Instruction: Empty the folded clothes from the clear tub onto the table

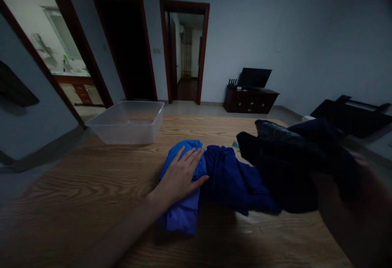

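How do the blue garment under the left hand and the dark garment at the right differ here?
The blue garment is bright blue and lies flat on the table under the open left hand; the dark garment is near black, bulkier and bunched, lifted by the blurred right hand. Both are crumpled cloth.

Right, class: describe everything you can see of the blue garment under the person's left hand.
The blue garment is soft, crumpled cloth lying in a heap on the wooden table. Its left part is a lighter, brighter blue, its right part a deeper royal blue with folds. The left hand rests flat on the lighter part, fingers spread. On the right it meets a dark, almost black garment, which the blurred right hand seems to grip.
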`<act>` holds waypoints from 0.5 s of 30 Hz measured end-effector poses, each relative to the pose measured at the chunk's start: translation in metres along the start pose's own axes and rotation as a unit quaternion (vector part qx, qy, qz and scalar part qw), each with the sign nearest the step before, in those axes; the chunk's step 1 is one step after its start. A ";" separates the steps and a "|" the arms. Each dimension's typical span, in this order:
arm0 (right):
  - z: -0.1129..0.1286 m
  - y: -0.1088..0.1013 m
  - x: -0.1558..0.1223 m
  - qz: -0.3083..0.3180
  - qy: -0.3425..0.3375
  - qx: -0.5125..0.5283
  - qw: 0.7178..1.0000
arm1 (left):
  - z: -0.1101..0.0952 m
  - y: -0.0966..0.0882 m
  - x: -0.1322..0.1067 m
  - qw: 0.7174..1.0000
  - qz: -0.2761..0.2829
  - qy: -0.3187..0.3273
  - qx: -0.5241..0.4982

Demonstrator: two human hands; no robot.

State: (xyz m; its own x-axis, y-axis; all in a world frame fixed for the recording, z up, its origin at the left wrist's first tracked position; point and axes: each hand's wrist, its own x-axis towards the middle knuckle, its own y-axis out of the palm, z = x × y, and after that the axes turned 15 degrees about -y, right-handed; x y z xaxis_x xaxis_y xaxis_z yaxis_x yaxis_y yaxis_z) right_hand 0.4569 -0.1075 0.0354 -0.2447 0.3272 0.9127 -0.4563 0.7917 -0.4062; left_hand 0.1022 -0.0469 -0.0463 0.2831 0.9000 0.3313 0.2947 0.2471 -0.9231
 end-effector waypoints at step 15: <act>0.036 0.111 -0.031 0.307 -0.074 0.137 0.939 | 0.019 -0.002 0.008 0.994 0.052 -0.042 -0.092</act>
State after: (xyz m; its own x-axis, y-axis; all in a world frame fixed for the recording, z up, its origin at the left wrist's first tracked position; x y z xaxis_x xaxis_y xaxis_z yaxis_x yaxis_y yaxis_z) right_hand 0.3835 -0.0482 -0.0392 -0.6399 0.5873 0.4957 -0.3883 0.3095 -0.8680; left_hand 0.0870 -0.0333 -0.0455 0.2448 0.9461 0.2118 0.4317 0.0892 -0.8976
